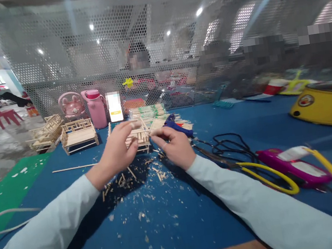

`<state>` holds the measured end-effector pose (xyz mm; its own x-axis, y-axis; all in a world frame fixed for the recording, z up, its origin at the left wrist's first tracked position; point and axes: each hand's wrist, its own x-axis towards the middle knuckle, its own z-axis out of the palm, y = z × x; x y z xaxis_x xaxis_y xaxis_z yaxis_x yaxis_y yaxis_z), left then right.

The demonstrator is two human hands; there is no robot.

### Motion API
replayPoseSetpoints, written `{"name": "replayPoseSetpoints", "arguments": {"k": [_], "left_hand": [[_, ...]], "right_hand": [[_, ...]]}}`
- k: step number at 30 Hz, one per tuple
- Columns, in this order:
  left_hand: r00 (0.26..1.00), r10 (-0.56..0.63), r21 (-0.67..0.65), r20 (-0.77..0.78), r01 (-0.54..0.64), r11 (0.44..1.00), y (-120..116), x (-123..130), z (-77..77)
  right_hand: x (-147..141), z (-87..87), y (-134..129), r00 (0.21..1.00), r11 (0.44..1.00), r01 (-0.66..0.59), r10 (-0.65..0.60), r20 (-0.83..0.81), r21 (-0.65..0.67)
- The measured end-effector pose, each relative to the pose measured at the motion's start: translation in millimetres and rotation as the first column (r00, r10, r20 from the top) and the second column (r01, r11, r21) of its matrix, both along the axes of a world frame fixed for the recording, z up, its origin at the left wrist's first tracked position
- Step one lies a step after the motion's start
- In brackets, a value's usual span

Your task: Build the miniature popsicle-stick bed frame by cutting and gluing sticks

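In the middle of the blue table stands a small model bench [142, 139] built of thin wooden sticks. My left hand [118, 147] is at its left side, thumb and fingers apart, partly covering it; whether the fingertips touch it is unclear. My right hand [175, 144] is at the bench's right side, thumb and fingers pinched. A thin wooden stick [144, 127] slants up from those fingertips, and its lower end is hidden. Behind the right hand lies a blue-handled tool [182, 127]. Cut stick pieces [159, 174] and chips are scattered below the hands.
Finished stick models [79, 136] stand at the left, near a pink bottle [97, 109] and a lit phone [115, 107]. Bundled sticks [148, 111] lie behind. At the right are a purple glue gun [297, 167], its cables, yellow-handled pliers [267, 174] and a yellow pot [327, 104]. Perforated mesh [80, 54] rises behind.
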<state>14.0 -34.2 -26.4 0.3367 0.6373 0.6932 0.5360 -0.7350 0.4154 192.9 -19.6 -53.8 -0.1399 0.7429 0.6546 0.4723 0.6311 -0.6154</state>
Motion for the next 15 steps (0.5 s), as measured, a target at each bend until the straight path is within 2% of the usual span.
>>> {"name": "replayPoseSetpoints", "arguments": {"k": [1,3,4,5,7,9,15], "left_hand": [[0.996,0.005,-0.09,0.092,0.004,0.996,-10,3,-6.0],[0.966,-0.014,-0.318,0.259,0.098,0.943,-28,9,-19.7],[0.946,-0.049,-0.401,0.321,0.183,0.898,-35,12,-26.5],[0.918,-0.025,-0.454,0.395,0.218,0.864,-41,15,-32.5],[0.873,0.045,-0.516,0.485,0.245,0.821,-48,20,-41.8],[0.85,0.089,-0.543,0.52,0.249,0.802,-51,22,-47.0],[0.835,0.14,-0.579,0.532,0.238,0.78,-50,18,-52.3]], "right_hand": [[-3,-0.4,-7,0.989,0.982,-0.095,0.074,-0.131,-0.162],[-10,-3.0,-22,0.926,0.87,-0.294,0.156,-0.345,-0.395],[-13,-5.0,-29,0.894,0.81,-0.368,0.172,-0.414,-0.458],[-16,-7.1,-36,0.87,0.761,-0.417,0.176,-0.461,-0.497],[-19,-10.9,-44,0.849,0.702,-0.458,0.163,-0.503,-0.545],[-19,-13.3,-48,0.858,0.688,-0.447,0.149,-0.491,-0.572],[-21,-19.9,-44,0.93,0.758,-0.339,0.179,-0.322,-0.558]]}}
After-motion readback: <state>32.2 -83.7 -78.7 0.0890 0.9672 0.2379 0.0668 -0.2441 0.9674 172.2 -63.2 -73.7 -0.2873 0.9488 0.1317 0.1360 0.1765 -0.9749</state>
